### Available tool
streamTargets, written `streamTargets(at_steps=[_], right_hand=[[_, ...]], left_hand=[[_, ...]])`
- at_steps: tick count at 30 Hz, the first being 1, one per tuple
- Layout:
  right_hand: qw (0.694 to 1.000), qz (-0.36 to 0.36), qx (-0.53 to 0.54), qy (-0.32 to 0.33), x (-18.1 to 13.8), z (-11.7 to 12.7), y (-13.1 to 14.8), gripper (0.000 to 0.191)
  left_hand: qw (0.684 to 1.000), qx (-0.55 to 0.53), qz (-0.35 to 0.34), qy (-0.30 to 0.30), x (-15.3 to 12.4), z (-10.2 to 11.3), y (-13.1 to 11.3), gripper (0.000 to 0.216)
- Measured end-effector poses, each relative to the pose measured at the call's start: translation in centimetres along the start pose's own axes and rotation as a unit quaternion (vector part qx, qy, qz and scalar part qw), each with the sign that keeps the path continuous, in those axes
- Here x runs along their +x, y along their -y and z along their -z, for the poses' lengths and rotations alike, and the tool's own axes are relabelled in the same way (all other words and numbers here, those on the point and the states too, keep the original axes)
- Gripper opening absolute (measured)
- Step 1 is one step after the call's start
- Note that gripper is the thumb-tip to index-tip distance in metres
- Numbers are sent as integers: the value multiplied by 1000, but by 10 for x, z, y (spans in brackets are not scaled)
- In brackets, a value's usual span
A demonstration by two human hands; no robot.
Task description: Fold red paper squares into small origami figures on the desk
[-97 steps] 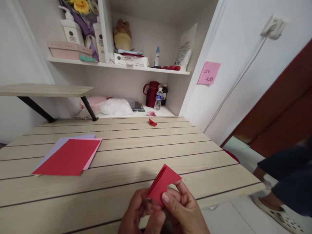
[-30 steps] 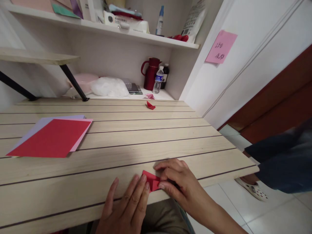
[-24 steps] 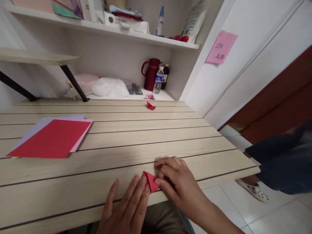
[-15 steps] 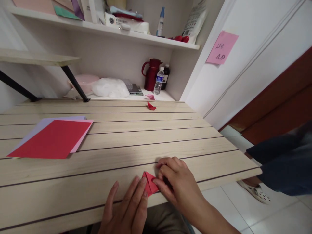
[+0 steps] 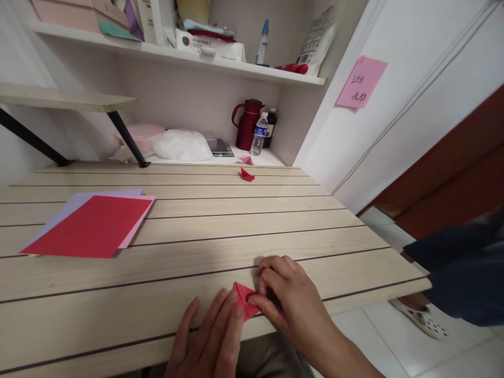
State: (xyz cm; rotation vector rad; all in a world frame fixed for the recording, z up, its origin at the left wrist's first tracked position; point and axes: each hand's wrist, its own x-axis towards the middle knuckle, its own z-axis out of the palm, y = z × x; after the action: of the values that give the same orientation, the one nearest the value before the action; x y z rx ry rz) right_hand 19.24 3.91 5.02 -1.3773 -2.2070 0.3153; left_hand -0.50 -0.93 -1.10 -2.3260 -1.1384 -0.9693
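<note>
A small folded red paper (image 5: 244, 300) lies near the table's front edge, with crease lines across its face. My left hand (image 5: 210, 336) rests on its left side, fingers stretched out and fingertips pressing it to the tabletop. From the right, my right hand (image 5: 285, 294) pinches the paper's right corner between thumb and curled fingers. The fingers partly cover the paper's edges, so its full outline is hidden. Farther back on the table sits a small red folded paper boat (image 5: 247, 175).
Red, pink and lilac paper sheets (image 5: 92, 226) lie stacked at the left. A shelf behind holds a red jug (image 5: 248, 124), a water bottle (image 5: 259, 134) and a pink folded paper (image 5: 245, 159). At the right, a person's leg (image 5: 457, 273) stands beyond the table.
The camera view has shifted slightly. My right thumb has moved a little inward over the paper's right part, and the left fingers still press on it.
</note>
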Motion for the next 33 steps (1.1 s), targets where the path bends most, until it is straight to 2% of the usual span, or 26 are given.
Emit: streamTargets(at_steps=[5, 13, 17, 18, 20, 24, 28, 30, 33], right_hand=[[1000, -9, 8, 6, 0, 1, 0, 18], [1000, -16, 13, -2, 1, -1, 0, 19], [999, -4, 34, -27, -4, 1, -4, 4], [998, 4, 42, -40, -7, 2, -6, 5], [996, 19, 37, -73, -18, 8, -10, 22], [987, 77, -73, -124, -43, 14, -15, 36], [958, 200, -182, -100, -53, 3, -12, 46], [948, 219, -215, -81, -53, -5, -10, 49], [948, 201, -238, -58, -53, -10, -13, 47]], left_hand=[[997, 42, 23, 55, 2, 3, -5, 47], [998, 47, 9, 44, -2, -3, -5, 48], [999, 41, 10, 33, -1, -5, -4, 46], [999, 41, 11, 30, 0, -5, -4, 45], [999, 38, 12, 30, 1, -5, -4, 45], [999, 25, 13, 46, 4, -3, -4, 48], [998, 34, -3, 57, 6, -1, -2, 51], [997, 45, -18, 59, 6, 1, 0, 52], [996, 48, -25, 66, 8, 4, 2, 53]])
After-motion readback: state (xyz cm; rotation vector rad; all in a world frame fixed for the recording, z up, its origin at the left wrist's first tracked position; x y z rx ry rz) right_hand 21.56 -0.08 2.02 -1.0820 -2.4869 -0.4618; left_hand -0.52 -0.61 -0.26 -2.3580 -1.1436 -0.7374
